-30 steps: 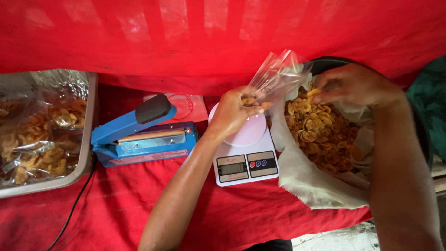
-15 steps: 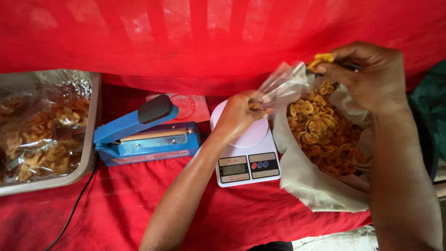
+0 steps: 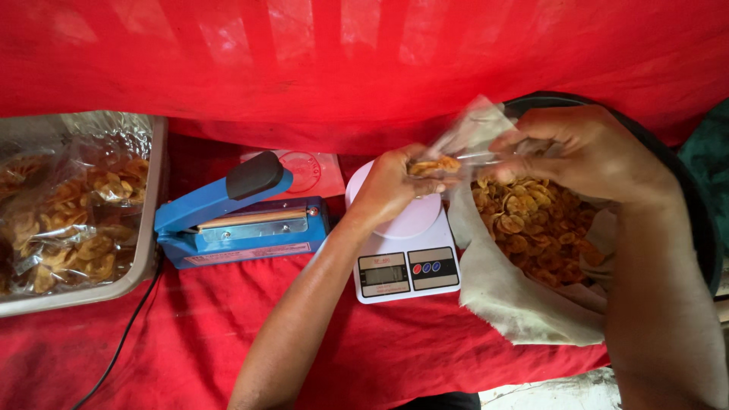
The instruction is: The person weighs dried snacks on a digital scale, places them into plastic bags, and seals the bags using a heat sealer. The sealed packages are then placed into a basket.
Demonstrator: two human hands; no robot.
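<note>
A clear plastic bag (image 3: 465, 144) was held above the white kitchen scale (image 3: 404, 250), pinched at its lower corner by the left hand (image 3: 391, 186), whose fingers were closed around the film. The bag's mouth was gripped by the right hand (image 3: 585, 152), with the fingers curled tightly over the plastic just above the cloth-lined bowl of banana chips (image 3: 535, 228). A few yellow chips (image 3: 434, 164) could be seen inside the bag, near the left hand, so the filling was judged to be at an early stage: only a small portion had been put in, and much room was left. The bag had not been set on the scale's round plate, so no weighing had been done, and the scale's reading could not be made out. The blue heat sealer (image 3: 235, 220) was seen just left of the scale on the red cloth (image 3: 190, 342), its arm raised and nothing laid in it, so sealing was also left to do. Further left, packed bags of chips were piled in a grey tray (image 3: 148, 228), which suggested that other portions had been finished.
</note>
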